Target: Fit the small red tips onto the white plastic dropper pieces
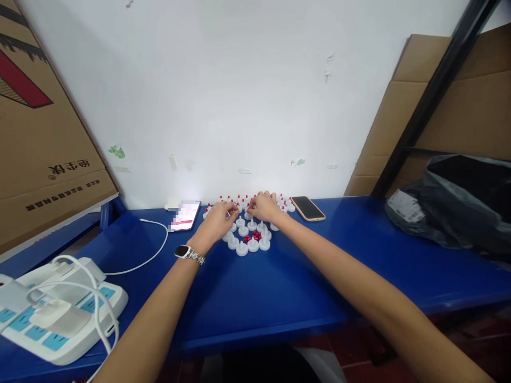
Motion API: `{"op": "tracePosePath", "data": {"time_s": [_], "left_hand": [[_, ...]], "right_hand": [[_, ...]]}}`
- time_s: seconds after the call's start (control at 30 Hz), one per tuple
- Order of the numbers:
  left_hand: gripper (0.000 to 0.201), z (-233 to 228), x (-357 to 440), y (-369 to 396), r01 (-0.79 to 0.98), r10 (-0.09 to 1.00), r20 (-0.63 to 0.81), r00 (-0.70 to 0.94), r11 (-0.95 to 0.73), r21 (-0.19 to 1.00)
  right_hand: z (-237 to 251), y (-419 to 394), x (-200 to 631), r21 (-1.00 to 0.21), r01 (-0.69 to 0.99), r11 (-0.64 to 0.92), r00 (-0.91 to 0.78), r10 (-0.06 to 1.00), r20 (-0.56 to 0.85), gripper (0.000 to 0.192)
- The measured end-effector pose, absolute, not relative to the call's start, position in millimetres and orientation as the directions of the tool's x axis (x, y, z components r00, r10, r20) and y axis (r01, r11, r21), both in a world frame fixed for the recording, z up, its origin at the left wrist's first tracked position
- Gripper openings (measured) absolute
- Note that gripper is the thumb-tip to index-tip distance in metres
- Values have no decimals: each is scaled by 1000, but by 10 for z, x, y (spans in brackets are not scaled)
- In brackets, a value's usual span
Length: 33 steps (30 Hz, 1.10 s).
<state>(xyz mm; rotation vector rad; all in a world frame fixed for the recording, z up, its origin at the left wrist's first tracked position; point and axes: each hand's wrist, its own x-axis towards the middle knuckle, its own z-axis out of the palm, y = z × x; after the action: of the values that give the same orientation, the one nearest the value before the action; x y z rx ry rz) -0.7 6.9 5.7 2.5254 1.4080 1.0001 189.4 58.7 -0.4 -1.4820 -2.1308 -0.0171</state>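
Note:
Round white nozzle caps (241, 249) stand upright in a cluster on the blue table. Those in the back rows carry small red tips (208, 205), while the front ones have bare white spouts. Loose red tips (255, 235) lie in a small pile among the front caps. My left hand (219, 219) is over the left side of the cluster, thumb and fingers pinched together. Close beside it, my right hand (264, 206) also pinches, just above a white cap in the middle. Whatever either hand's fingertips hold is too small and covered to make out.
A lit phone (186, 216) lies left of the caps, a dark-screened phone (308, 208) right of them. A white power strip (59, 314) with plugs and cables (155, 254) occupies the left front. Cardboard (51, 127) and a dark plastic bag (447, 202) flank the table; a white wall (255, 106) stands behind.

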Motion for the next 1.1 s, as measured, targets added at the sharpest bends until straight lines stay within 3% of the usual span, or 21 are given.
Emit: {"op": "tracePosePath", "data": {"time_s": [0.1,0.27,0.4,0.53,0.67,0.87,0.97,1.1], "left_hand": [[26,100,35,-36,711,770,537,345,-588,386],[26,116,182,-152,656,718,618,321,-639,401],[24,80,213,-194,655,721,580,378,-651,383],[27,63,207,-235,688,705,525,477,-671,276],[29,70,256,-258,685,667,543,511,-697,213],[39,184,153,-239,637,745,653,133,-569,520],[36,176,58,-190,637,753,594,282,-610,471],[27,30,45,-108,593,705,456,543,-706,387]], "right_hand": [[44,494,1911,-343,816,466,-260,825,501,9],[90,138,1993,-535,540,650,-346,751,563,15],[28,-102,2009,-602,455,656,-295,749,593,15],[-11,-228,1978,-679,358,641,-251,766,592,17],[30,-302,1946,-677,313,666,-247,746,619,10],[46,-200,2095,-576,475,665,-141,704,696,5],[14,-107,2167,-654,442,614,-51,745,665,9],[-50,-47,2171,-705,415,575,-49,788,614,11]]}}
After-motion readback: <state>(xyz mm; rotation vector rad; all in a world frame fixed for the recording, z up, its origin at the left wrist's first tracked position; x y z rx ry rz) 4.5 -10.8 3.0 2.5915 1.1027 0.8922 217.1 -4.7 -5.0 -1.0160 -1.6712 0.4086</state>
